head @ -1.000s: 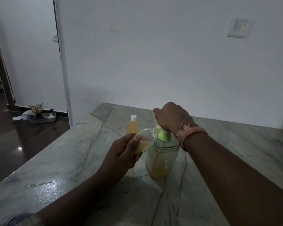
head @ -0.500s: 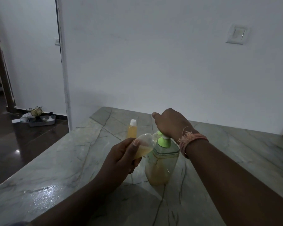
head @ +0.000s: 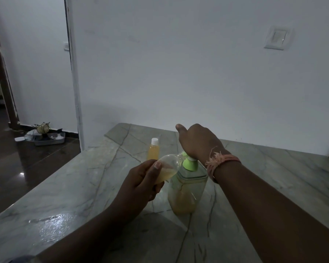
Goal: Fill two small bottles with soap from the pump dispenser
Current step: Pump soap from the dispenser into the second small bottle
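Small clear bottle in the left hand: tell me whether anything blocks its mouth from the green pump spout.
Nothing visible does. The left hand holds the small clear bottle tilted, mouth right at the green pump spout. The capped yellow bottle stands behind, apart.

A grey veined stone counter (head: 68, 202) meets a white wall (head: 179, 73). A white switch plate (head: 277, 37) is mounted on the wall at upper right. On the dark glossy floor (head: 27, 168) at left, a shallow tray (head: 46, 139) holding small, indistinct items rests against the skirting, near a doorway.
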Motion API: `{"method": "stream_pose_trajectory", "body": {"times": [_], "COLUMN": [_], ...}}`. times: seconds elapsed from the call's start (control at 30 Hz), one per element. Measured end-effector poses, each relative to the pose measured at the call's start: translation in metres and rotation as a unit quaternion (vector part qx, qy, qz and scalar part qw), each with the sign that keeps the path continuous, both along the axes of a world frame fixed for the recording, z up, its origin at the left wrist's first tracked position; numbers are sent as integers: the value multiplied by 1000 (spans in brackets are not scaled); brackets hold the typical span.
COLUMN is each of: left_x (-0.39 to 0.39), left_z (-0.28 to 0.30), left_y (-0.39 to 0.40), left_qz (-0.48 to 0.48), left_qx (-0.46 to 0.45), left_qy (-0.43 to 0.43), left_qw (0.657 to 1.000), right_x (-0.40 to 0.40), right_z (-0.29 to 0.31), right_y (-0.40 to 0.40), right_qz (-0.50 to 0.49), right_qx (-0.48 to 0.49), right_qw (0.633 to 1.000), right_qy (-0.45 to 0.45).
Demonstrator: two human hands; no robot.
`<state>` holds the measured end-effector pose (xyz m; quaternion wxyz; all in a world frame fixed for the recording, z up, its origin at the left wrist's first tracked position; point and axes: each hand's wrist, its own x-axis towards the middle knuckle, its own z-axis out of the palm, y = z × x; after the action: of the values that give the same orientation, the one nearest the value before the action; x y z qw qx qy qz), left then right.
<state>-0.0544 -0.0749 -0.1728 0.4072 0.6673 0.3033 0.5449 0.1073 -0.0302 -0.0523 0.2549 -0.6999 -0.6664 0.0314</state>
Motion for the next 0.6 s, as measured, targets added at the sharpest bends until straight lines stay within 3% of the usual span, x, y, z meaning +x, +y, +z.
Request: {"method": "stream_pose_trajectory", "body": {"times": [0.13, 0.3, 0.5, 0.6], "left_x": [1, 0, 0, 1], "left_z": [1, 0, 0, 2], "left_y": [-1, 1, -2, -4], "left_qz": [-13, 4, 5, -2], "left_qx": [5, 7, 0, 2], "left_qy": [-3, 7, 11, 6], "left_qw": [1000, 1000, 1000, 1000], "right_x": [-2, -1, -2, -2], "right_z": [11, -2, 6, 10], "right_y": [-2, 2, -1, 0], "right_qz": [6, -4, 8, 0], "right_qx": [8, 0, -39, -13], "right_qw": [998, 1000, 999, 999], "right_qy": [-63, 6, -10, -45]}}
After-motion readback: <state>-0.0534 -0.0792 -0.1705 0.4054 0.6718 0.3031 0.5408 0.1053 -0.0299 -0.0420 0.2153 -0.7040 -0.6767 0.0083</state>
